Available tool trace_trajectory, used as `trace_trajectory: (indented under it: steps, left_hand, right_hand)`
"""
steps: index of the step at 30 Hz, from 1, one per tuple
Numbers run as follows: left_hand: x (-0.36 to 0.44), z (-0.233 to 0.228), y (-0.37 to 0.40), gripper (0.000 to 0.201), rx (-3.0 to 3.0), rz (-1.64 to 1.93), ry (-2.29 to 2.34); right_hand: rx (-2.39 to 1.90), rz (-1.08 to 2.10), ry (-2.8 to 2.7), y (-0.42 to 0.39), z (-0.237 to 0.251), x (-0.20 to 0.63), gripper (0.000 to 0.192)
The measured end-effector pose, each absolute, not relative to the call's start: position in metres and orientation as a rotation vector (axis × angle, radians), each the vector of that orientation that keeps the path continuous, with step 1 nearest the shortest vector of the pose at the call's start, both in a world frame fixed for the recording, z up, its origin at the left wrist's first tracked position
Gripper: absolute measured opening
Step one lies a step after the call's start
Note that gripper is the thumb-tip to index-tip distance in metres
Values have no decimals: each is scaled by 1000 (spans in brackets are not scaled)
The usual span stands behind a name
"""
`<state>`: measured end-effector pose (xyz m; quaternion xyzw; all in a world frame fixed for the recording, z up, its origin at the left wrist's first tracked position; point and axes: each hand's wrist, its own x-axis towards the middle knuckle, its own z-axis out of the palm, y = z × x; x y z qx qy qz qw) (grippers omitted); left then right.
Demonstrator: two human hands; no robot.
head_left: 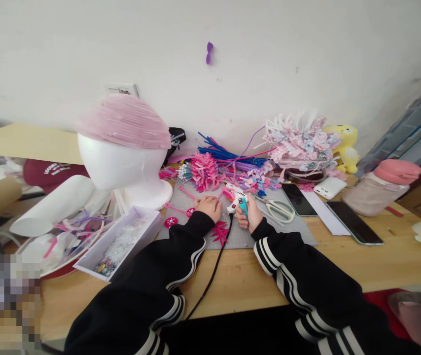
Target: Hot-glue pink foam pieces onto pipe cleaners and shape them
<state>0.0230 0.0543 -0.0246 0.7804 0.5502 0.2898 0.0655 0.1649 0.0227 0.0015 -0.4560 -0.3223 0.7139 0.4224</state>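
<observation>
My right hand (250,213) is wrapped round a white and teal glue gun (238,202), whose black cord runs down over the table edge. Just left of the gun's tip, my left hand (209,206) pinches a pink pipe cleaner piece (222,192); its fingertips are partly hidden. Both hands are over a grey cutting mat (269,236). Below my left hand lies a spiky pink pipe cleaner piece (220,233). A round pink disc (171,222) rests farther left. Behind my hands stands a bunch of pink pipe cleaner flowers (205,171).
Left stands a white foam head (122,165) in a pink cap, beside a white box (127,241) of beads. Right of my hands are scissors (281,211), two phones (354,222) and a pink-lidded bottle (378,190). Blue pipe cleaners (228,154) and a decorated headpiece (299,143) are behind.
</observation>
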Motion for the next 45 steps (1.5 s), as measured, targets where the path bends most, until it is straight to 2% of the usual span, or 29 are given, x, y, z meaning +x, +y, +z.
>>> trace_trajectory:
  steps: [8,15,26,29,36,45]
  left_hand:
    - [17,-7,42,25,2410,1059,1827]
    - [15,0,34,37,2488,825,1940]
    - [26,-15,36,27,2409,553,1600]
    - [27,-17,38,25,2359,602,1591]
    - [19,-15,47,29,2245,973,1558]
    - [17,-12,43,22,2352,540,1867]
  right_hand:
    - [-1174,1798,-796,24,-1,165,55]
    - [-1183,1805,-792,22,2,165,56]
    - [-1149,1778,-820,22,1,164,54]
    - [-1138,1780,-829,22,1,164,54]
    - [-1177,1803,-822,21,3,165,53]
    - [-1181,1818,-842,22,2,165,51]
